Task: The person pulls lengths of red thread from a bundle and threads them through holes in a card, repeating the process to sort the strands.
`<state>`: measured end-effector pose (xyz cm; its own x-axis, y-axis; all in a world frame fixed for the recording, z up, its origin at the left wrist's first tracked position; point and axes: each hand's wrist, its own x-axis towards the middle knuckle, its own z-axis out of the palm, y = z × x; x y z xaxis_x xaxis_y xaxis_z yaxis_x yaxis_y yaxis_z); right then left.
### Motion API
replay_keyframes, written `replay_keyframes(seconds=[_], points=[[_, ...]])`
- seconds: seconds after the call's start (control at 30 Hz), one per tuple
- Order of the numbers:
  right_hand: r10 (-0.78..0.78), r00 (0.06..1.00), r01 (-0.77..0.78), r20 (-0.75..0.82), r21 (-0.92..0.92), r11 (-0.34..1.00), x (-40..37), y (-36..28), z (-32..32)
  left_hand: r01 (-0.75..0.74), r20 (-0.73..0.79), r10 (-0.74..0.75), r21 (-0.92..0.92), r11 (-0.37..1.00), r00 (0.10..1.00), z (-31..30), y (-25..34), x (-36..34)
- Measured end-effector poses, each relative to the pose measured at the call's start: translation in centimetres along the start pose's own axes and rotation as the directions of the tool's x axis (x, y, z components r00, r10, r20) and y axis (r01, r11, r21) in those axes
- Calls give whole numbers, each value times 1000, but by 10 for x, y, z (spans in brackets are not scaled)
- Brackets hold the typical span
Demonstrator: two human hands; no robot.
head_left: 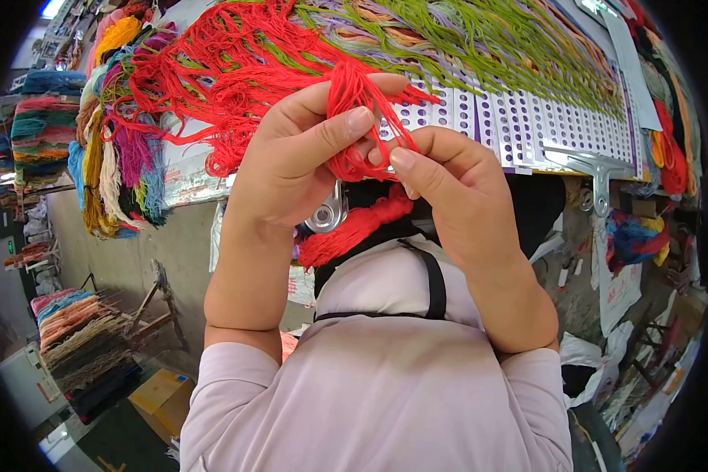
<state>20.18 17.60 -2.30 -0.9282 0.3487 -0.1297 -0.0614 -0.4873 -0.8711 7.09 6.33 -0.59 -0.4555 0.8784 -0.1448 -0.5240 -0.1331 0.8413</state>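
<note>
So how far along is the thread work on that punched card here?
Done: green and lilac strands already lie across the punched card. In hand: left hand and right hand both pinch a red bundle at its near edge. Left: a loose red tangle lies beside it, and rows of holes near the edge look empty.

A single view, from a camera worn on the person's head. It faces forward and steeply down, so the person's own chest and forearms fill the lower half. The left hand and right hand, pinching red thread, sit close to the lens at centre. A perforated board crosses the top, and the floor lies far below at the sides. The wide lens bends the edges and darkens the corners.
</note>
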Motion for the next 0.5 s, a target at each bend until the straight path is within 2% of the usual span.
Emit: replay_keyframes(seconds=[0.13, 0.2, 0.37, 0.5], points=[[10, 999, -11, 39, 25, 1000, -2, 0, -3, 8, 18, -8, -20, 1000, 1000, 0, -1, -1], [4, 999, -6, 45, 30, 1000, -2, 0, -3, 6, -35, -6, -2, 1000, 999, 4, -2, -1], [-5, 1000, 5, -25, 6, 1000, -2, 0, 1, -7, -9, 8, 27, 1000, 1000, 6, -3, -1], [-15, 1000, 16, -23, 16, 1000, -1, 2, -3, 6, 28, -6, 13, 1000, 1000, 4, -2, -2]])
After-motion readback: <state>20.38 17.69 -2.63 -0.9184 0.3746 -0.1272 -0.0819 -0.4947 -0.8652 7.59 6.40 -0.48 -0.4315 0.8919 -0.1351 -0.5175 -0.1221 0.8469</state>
